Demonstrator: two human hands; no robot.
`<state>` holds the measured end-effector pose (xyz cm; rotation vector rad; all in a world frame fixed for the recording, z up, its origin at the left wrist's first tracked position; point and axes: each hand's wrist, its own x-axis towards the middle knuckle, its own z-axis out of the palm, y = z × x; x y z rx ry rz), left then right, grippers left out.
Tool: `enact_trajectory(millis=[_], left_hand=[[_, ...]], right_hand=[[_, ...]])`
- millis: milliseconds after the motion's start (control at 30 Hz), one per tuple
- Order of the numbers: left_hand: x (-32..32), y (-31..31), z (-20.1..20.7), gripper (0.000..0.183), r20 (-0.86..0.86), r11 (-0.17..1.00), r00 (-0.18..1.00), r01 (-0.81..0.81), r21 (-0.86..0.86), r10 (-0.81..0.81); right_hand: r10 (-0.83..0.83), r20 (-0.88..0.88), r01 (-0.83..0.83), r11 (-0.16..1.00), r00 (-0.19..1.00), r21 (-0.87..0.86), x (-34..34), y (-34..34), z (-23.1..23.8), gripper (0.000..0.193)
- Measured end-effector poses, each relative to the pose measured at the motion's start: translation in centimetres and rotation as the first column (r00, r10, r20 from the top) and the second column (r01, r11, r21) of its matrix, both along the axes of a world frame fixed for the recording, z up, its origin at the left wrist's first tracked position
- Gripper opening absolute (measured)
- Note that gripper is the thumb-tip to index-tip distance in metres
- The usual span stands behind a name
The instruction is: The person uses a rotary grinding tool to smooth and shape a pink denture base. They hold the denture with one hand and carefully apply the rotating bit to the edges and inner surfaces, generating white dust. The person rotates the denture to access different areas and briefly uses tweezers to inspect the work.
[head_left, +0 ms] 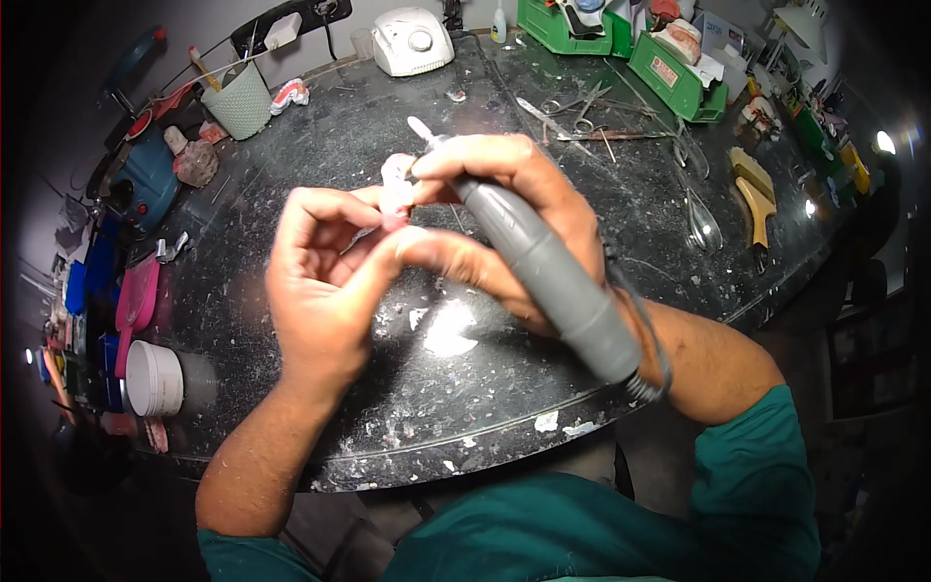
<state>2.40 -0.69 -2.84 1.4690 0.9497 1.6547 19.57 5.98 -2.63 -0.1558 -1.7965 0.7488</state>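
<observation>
Above the black worktop (pixel 252 320) both hands meet. My left hand (pixel 325 262) is closed, pinching a small pink and white dental piece (pixel 396 189) between its fingertips. My right hand (pixel 558 199) wraps round a thick grey rotary handpiece (pixel 553 272), which slants from upper left to lower right. A pale pointed tip (pixel 419 128) sticks out beyond my right fingers. The handpiece's coiled cord (pixel 659 364) loops by my right wrist. My right fingertips are at the dental piece, and the two thumbs come together just below it. Fingers partly hide the piece.
A white control box with a knob (pixel 413 43) stands at the back. Right of it are green bins (pixel 669 82), scissors (pixel 582 112) and a brush (pixel 754 199). On the left are a woven cup (pixel 238 102), a pink dustpan (pixel 139 296) and a white tub (pixel 155 378).
</observation>
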Motion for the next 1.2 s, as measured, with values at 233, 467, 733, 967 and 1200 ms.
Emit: enact_trajectory(millis=[233, 467, 733, 967, 1200], left_hand=[[0.1, -0.5, 0.4, 0.035, -0.217, 0.999, 0.976, 0.036, 0.036, -0.028], [-1.6, 0.7, 1.3, 0.037, -0.510, 0.945, 0.799, -0.222, 0.239, 0.317], [-2.1, 1.2, 1.4, 0.022, -0.535, 0.892, 0.739, -0.200, 0.406, 0.410], [-3.5, 1.4, 0.8, 0.022, -0.409, 0.918, 0.823, -0.329, 0.220, 0.393], [-2.1, 0.9, -0.2, 0.019, -0.314, 0.985, 0.935, -0.170, 0.013, 0.165]], right_hand=[[-0.027, 0.023, 0.027, 1.000, 0.999, -0.014, 0.3, 0.6, 0.7, 0.041], [0.289, -0.141, -0.322, 0.852, 0.947, -0.413, 0.8, 1.8, 0.4, 0.035], [-0.006, 0.018, 0.014, 0.861, 1.000, -0.508, 1.1, 2.9, -0.7, 0.034], [-0.194, 0.049, 0.198, 0.900, 0.980, -0.389, 0.3, 3.1, -1.2, 0.026], [-0.195, 0.085, 0.210, 0.952, 0.977, -0.222, 0.6, 1.4, 1.1, 0.029]])
